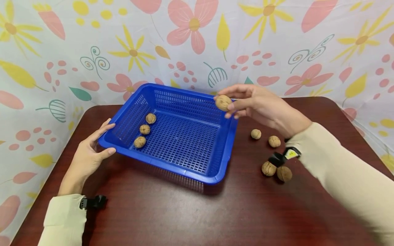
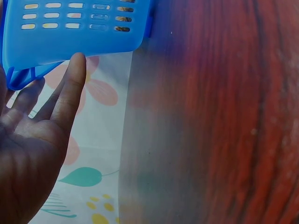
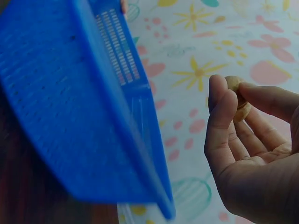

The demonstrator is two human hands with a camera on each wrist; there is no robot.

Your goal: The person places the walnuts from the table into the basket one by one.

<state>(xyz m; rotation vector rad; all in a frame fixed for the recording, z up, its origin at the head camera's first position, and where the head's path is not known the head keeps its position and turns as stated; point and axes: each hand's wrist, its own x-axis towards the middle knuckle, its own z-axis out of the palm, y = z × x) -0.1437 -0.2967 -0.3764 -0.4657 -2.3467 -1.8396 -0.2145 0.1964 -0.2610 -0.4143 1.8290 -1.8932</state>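
From the head view, here's the count: three walnuts [image 1: 145,129] sit inside the blue basket [image 1: 166,165], lined up along its left wall, the basket standing toward the back-left corner of the surface [image 1: 147,218]. Four loose walnuts [image 1: 274,141] lie outside, toward the surface's right edge, two nearer the back and two touching or nearly so, beside the dark wrist device [image 1: 277,159]. And one more's in the air! The right hand [image 1: 255,104] has that held walnut [image 1: 223,102] up by the basket's back-right corner, pinched in its fingers. So three in, one in hand, four out: I'd call it short of halfway, if all eight are meant for the basket. The left hand [image 1: 87,153] spreads wide at the front-left corner, gripping it between thumb and fingers. Writing? A small yellow-and-white label [image 1: 291,153] on the right wrist, too small to read; I see no brand on the basket.

Over to the left wrist view: fingers nearly straight at the rim, brownish patches behind the slots, perhaps walnuts. No lettering.

Right wrist view now: thumb and fingertips closed snugly on the walnut, well apart from the basket's rim here, against the flowered cloth [image 3: 271,72]. Nothing to read there either.
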